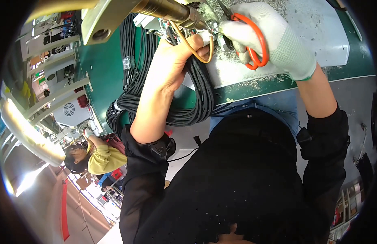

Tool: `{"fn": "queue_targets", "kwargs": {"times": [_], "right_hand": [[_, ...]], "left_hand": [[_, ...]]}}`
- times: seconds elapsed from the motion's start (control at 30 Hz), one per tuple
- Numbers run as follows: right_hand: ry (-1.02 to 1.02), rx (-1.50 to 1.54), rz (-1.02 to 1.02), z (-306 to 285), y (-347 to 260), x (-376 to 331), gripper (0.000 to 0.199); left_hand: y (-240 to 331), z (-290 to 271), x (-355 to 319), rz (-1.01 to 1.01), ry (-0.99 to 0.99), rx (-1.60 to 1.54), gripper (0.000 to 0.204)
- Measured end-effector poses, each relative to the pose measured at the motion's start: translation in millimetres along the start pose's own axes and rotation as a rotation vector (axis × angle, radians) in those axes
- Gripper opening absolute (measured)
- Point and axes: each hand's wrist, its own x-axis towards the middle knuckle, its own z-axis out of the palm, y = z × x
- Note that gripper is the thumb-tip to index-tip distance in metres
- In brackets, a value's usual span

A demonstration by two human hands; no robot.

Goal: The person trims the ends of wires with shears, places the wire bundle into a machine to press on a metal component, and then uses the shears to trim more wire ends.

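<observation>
My bare left hand [172, 57], with a white covering on a fingertip, is closed on the end of a black cable, where small coloured wires and a connector [225, 42] show. A thin tan loop [181, 34] passes over its fingers. My right hand [269, 40], in a white knit glove, is closed around scissors [263, 44] with orange-red handles. Their dark blades point up and away, and the gloved fingertips come close to the connector. Several coils of black cable [202, 93] hang from the left hand across the table edge. The exact grip of the left fingertips is partly hidden.
A brass-coloured tube [166, 11] on a metal bracket [100, 26] juts in above the left hand. Fine clippings [257, 81] litter a white sheet [318, 44] on the green table [99, 77]. A person in yellow [103, 158] works at the left.
</observation>
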Motion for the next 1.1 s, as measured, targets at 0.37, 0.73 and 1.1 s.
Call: {"fn": "queue_targets", "kwargs": {"times": [0.37, 0.73, 1.1], "right_hand": [[-0.135, -0.061, 0.167, -13, -13, 9, 0.036], [0.024, -0.571, -1.029, -10, 45, 20, 0.018], [-0.094, -0.311, -0.603, -14, 36, 15, 0.018]], "left_hand": [[2, 1, 6, 0.08, -0.043, 0.065, 0.016], [-1, 0, 1, 0.056, -0.029, 0.074, 0.013], [1, 1, 4, 0.133, -0.126, 0.053, 0.013]]}}
